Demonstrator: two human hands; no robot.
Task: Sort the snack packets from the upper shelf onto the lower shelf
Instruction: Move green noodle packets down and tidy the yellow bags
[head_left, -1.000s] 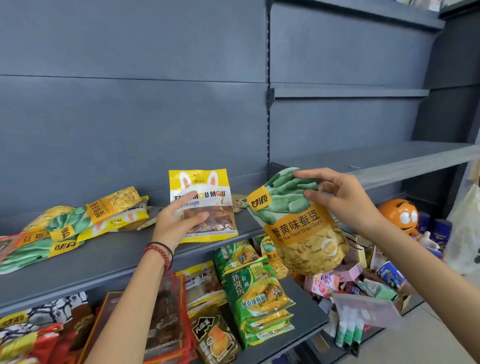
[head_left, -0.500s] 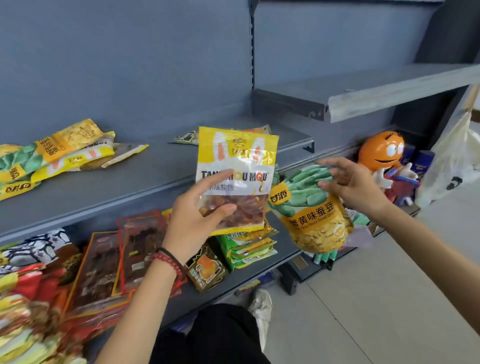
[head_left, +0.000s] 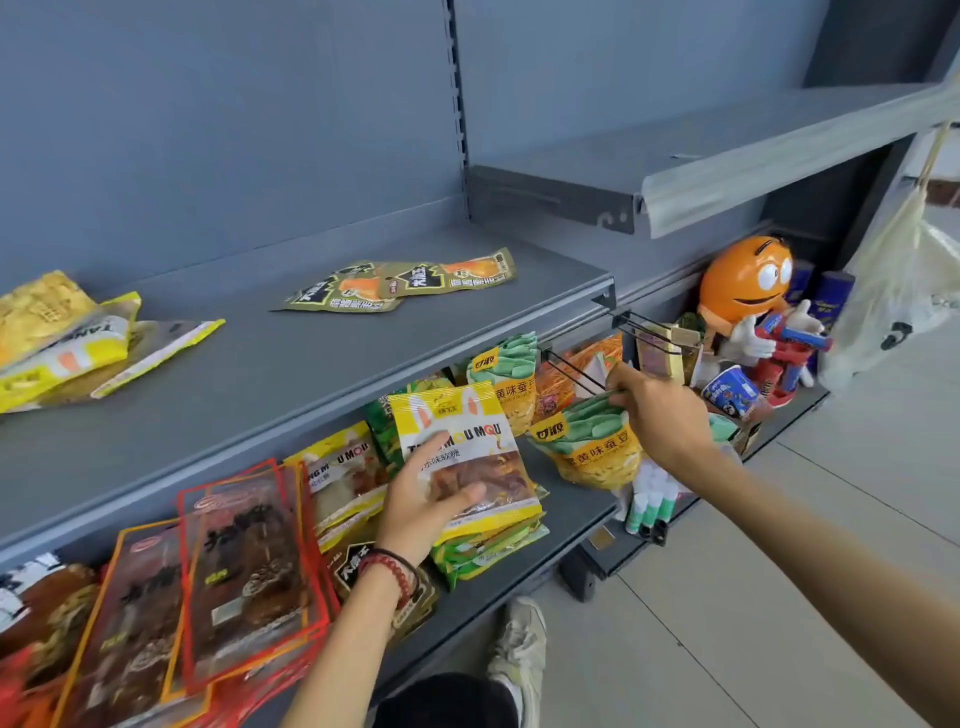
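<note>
grey metal shelving fills the frame, with the upper shelf (head_left: 311, 374) running from the left edge to centre and the lower shelf (head_left: 574, 512) below it, crowded with packets. the left hand (head_left: 426, 499) grasps a yellow packet (head_left: 467, 457) at frame centre, thumb across its front. it is held over a green stack (head_left: 488, 545), not over its matching packet (head_left: 343, 467) just to the left, so letting go there would likely mis-sort it. the stack looks glossy and uneven, and a packet dropped on top might slide off the front lip.

the right hand (head_left: 660, 410) pinches the top of a green-and-yellow bean packet (head_left: 592, 447) right of centre, at the shelf's right end. released there, it could tip over the end into the clutter below. black wire hooks (head_left: 571, 371) jut out beside the fingers and may snag the bag. its twin (head_left: 509, 379) stands further back.

two olive packets (head_left: 400, 283) and a pile (head_left: 62, 338) at far left remain above.
</note>
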